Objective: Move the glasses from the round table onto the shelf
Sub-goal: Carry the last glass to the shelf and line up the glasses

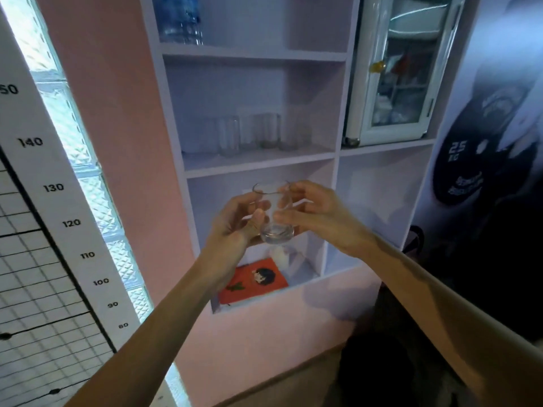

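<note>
Clear glass [274,212] up in front of the shelf [258,163], held upright between both hands and empty as far as one can see. Left hand [235,221] wraps its left side, fingers curled round the wall and thumb pressed near the base. Right hand [311,212] meets it from the right, fingertips closed lightly on the rim and the side. It sits in the air at the level of the compartment below the middle board, not touching any board.

On that middle board, farther back, stand more glasses [258,132], upright in a loose row, all apparently empty; they are blurred, so the count is unclear. In the top compartment, a water bottle [179,19] stands at the left. In the low compartment behind the hands lies a red book [255,280] with a cartoon face, flat on the floor of the cubby, with something white just beyond it, too hidden to name.

Right of the shelving, a small white cabinet [402,71] with a glass door holds a jumble inside. Pink wall [111,113] to the left, then glass blocks [70,127] and a height chart [58,201] with numbers. Far right, a dark poster [470,154] showing a weight plate.
</note>
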